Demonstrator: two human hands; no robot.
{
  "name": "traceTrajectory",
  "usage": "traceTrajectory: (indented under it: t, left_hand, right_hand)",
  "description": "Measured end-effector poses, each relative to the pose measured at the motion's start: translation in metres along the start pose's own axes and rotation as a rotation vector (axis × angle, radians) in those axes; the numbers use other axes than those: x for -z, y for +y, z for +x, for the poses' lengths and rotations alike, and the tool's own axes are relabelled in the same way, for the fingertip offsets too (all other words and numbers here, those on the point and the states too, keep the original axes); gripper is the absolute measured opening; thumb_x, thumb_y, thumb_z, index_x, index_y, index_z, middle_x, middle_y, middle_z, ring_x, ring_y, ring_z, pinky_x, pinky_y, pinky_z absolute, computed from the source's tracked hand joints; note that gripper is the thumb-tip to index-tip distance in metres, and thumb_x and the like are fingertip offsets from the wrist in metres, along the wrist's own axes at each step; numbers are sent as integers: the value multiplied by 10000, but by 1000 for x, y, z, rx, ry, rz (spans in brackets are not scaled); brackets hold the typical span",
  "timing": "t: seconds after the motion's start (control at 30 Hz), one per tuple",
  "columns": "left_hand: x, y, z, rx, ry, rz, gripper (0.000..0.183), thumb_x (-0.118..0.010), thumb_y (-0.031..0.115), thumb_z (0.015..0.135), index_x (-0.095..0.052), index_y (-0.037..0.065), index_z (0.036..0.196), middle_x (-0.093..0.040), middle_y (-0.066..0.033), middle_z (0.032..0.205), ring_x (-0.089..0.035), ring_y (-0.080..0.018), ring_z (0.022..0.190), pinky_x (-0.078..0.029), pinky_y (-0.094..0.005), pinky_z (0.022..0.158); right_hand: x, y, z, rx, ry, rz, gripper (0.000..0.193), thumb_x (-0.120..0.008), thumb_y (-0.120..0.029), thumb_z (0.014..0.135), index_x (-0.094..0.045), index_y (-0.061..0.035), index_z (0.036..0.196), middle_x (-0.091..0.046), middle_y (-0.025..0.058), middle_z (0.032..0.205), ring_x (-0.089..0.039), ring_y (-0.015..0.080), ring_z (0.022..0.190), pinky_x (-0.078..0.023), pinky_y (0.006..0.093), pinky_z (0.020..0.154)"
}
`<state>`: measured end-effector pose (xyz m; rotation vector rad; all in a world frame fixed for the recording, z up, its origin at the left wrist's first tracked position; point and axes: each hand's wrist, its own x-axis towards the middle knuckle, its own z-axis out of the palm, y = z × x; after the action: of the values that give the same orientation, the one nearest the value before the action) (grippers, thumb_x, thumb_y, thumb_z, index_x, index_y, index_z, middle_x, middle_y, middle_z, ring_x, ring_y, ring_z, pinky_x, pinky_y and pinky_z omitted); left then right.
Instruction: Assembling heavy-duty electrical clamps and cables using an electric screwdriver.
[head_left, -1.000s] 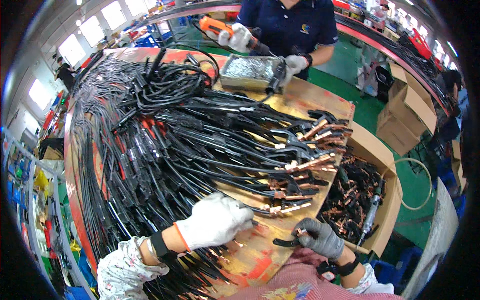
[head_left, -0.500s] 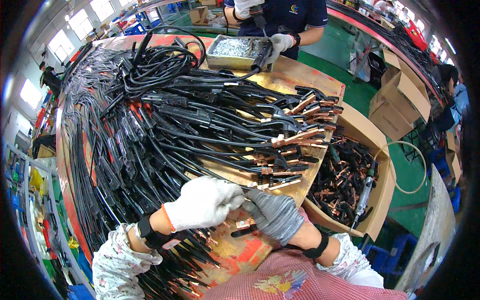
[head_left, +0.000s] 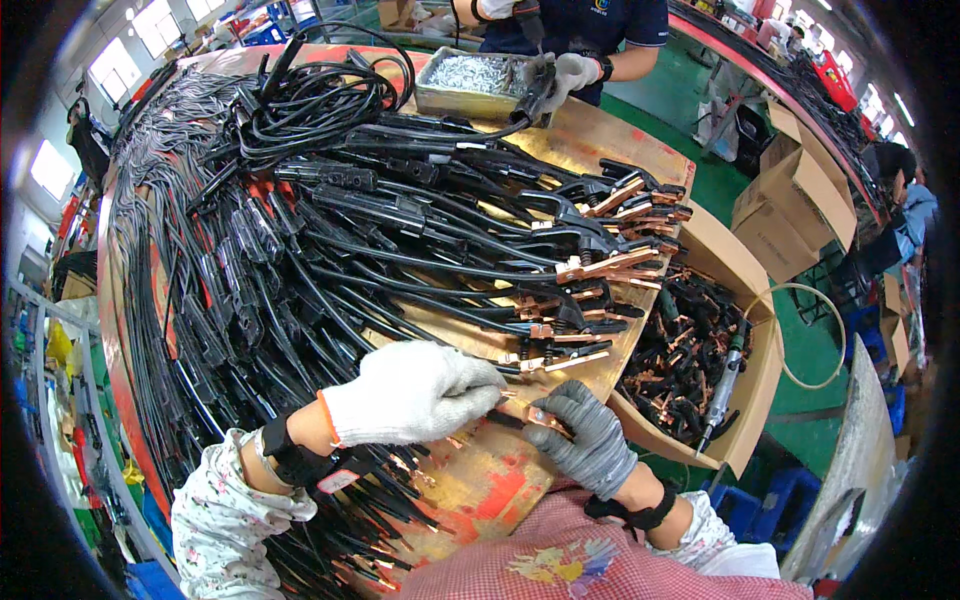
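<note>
1. Copper-jawed clamp [head_left: 550, 421] sits in the grip of the right hand [head_left: 583, 440], whose grey-gloved fingers are curled closed on its copper end.
2. From that grip I see its dark end point leftward, toward the left hand [head_left: 415, 394]; the long axis runs roughly side to side, the copper end slightly nearer the wearer.
3. White-gloved left fingers are pinched shut on what looks like a copper-tipped cable end [head_left: 509, 396], just beyond and left of the clamp; I can't tell whether the two touch.
4. Right is the nearer hand, since it holds the clamp.
5. Beyond both grips, a row of clamps [head_left: 600, 266] crowds the board; left and below the left hand, loose cables [head_left: 385, 545] fan out.
6. Bare tabletop [head_left: 492, 488] gives me room on the wearer's side, its edge close by the right hand; rightward past it stands the carton [head_left: 766, 378].
</note>
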<state>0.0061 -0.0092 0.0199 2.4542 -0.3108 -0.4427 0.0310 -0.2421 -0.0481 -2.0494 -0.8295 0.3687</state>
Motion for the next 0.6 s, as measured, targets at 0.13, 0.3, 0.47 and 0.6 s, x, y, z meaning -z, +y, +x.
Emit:
traceTrajectory:
  t: [0.13, 0.3, 0.47, 0.6]
  left_hand:
    - [4, 2, 2, 50, -49, -68, 266, -530, 310, 849, -670, 116, 967, -650, -94, 851, -632, -276, 782, -494, -338, 690]
    - [2, 3, 2, 76, -68, -44, 274, -527, 331, 843, -677, 128, 950, -653, -83, 833, -636, -263, 766, -493, -336, 680]
    - [-1, 3, 2, 111, -96, -33, 282, -515, 346, 845, -682, 141, 942, -659, -93, 800, -642, -259, 744, -495, -334, 665]
    - [-4, -1, 7, 160, -168, -45, 329, -472, 348, 854, -677, 102, 930, -655, -92, 704, -645, -254, 664, -492, -352, 610]
  right_hand:
    - [-8, -9, 11, 25, 84, -59, 317, -713, -196, 729, -616, -20, 973, -551, 137, 932, -568, 309, 829, -482, 372, 717]
    - [-21, -3, 16, 85, 141, -56, 305, -703, -184, 728, -614, -22, 970, -557, 142, 935, -567, 311, 841, -487, 374, 732]
    - [-28, 3, 16, 142, 172, -2, 295, -696, -192, 726, -618, -40, 967, -568, 126, 916, -573, 304, 827, -488, 374, 731]
    - [-34, 12, 24, 247, 115, -150, 300, -687, -181, 710, -623, -58, 976, -585, 123, 934, -581, 293, 840, -486, 379, 735]
